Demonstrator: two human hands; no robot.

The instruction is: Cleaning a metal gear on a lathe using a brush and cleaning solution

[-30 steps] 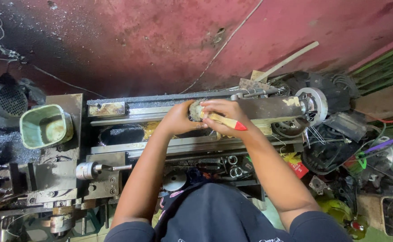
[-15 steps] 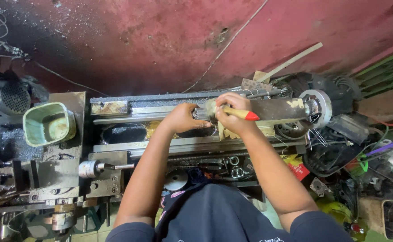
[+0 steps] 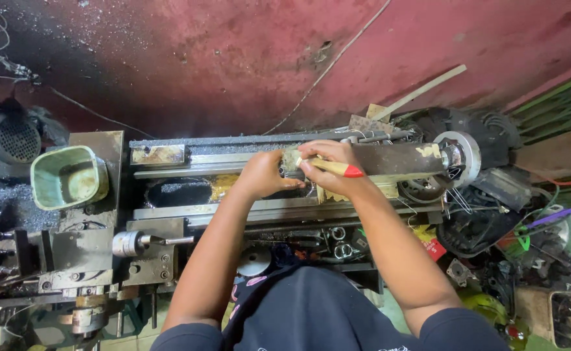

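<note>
- Brush (image 3: pixel 328 168) with a pale wooden handle and red tip is pinched in the right hand (image 3: pixel 328 170), lying across the top of the lathe (image 3: pixel 168 214) about mid-bed, just left of the long dark bar (image 3: pixel 396 158) clamped there.
- Left hand (image 3: pixel 264 174) is curled and pressed against the end of that bar, right beside the brush; can't tell if it's actually gripping anything or just bracing.
- Both hands touch or nearly touch each other, so whatever the brush head is working on is hidden under the fingers.
- Risk looks like this: hands sit close to the chuck wheel (image 3: pixel 460 156) end of the bar, so if anything turned, bristles or fingers could get dragged in.
- Metal chips litter the bed and the green tub (image 3: pixel 67 177) side, and could nick bare skin.
- Brush is held lightly by the handle, so a slip could drop it into the gap below.
</note>
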